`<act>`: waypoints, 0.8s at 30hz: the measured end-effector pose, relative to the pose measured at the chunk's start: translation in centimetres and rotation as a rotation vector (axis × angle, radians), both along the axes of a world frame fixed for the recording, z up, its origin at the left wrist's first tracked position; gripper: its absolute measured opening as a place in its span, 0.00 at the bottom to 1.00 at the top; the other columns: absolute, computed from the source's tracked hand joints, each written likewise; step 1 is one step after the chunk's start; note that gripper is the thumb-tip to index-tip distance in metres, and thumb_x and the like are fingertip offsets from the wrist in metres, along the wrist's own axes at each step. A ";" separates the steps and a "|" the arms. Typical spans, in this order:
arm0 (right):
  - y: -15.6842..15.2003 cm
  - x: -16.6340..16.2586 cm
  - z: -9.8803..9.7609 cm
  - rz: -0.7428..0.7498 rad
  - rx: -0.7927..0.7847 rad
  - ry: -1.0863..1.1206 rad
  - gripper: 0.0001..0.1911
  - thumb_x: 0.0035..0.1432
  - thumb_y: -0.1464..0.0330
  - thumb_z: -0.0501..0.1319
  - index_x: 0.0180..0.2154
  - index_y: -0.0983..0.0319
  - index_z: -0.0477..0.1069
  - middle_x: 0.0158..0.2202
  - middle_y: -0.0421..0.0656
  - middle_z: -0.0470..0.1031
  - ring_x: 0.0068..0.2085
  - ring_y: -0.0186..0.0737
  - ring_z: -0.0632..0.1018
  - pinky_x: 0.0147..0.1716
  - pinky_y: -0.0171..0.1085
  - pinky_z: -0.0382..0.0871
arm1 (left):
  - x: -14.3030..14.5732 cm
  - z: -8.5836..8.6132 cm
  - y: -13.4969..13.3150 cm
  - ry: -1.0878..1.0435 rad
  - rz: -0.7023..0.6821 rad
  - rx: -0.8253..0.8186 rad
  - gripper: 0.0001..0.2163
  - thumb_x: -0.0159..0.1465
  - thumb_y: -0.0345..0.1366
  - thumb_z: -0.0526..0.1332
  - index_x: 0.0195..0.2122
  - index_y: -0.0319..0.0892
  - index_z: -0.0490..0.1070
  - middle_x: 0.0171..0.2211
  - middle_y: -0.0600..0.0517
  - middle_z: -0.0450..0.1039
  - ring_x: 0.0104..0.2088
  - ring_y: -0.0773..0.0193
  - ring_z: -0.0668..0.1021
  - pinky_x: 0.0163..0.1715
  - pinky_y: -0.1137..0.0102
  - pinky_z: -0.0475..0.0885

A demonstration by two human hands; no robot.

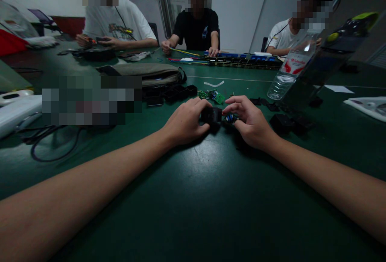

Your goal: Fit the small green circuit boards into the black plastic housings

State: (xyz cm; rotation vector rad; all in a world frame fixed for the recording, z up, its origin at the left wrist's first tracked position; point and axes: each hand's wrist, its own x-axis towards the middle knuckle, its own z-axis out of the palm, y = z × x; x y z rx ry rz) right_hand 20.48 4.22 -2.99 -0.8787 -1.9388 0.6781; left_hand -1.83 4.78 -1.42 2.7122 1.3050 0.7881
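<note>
My left hand (188, 121) is closed round a small black plastic box (214, 115), with thumb and fingers on its sides. Close to the box's right side, my right hand (250, 122) pinches a small circuit board (229, 118) with blue parts on it. The gap between board and box is narrow, and I cannot tell whether they touch. Just beyond both hands lie loose green circuit boards (217, 97). Several black plastic boxes (177, 93) stand in a row behind my left hand. More black boxes (282, 123) sit to the right of my right wrist.
A clear water bottle (291, 69) and a dark bottle with a green lid (337, 48) stand at the right. Behind the boxes lies a grey-green pouch (144, 73). A looped black cable (57, 159) is at the left. Three people sit across the green table (205, 205).
</note>
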 end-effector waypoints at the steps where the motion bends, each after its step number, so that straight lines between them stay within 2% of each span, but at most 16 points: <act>1: 0.0 0.0 0.0 -0.003 -0.002 -0.003 0.28 0.46 0.79 0.53 0.51 0.59 0.63 0.43 0.44 0.76 0.48 0.42 0.78 0.47 0.43 0.71 | 0.0 0.0 0.0 0.001 0.000 0.003 0.15 0.57 0.34 0.63 0.46 0.41 0.70 0.42 0.45 0.74 0.42 0.54 0.76 0.43 0.59 0.73; 6: -0.1 0.0 0.0 0.002 -0.007 -0.001 0.30 0.46 0.79 0.53 0.53 0.59 0.63 0.43 0.44 0.76 0.48 0.43 0.78 0.44 0.42 0.72 | 0.0 -0.1 0.1 0.007 0.002 0.023 0.15 0.57 0.33 0.63 0.46 0.40 0.69 0.41 0.45 0.74 0.42 0.54 0.76 0.43 0.59 0.73; 24: -0.3 -0.1 0.4 -0.001 -0.005 -0.001 0.30 0.46 0.79 0.54 0.53 0.59 0.64 0.43 0.45 0.75 0.48 0.42 0.78 0.49 0.43 0.73 | 0.0 0.1 -0.3 0.036 -0.032 0.098 0.17 0.56 0.30 0.63 0.47 0.41 0.69 0.42 0.46 0.74 0.43 0.55 0.75 0.43 0.61 0.72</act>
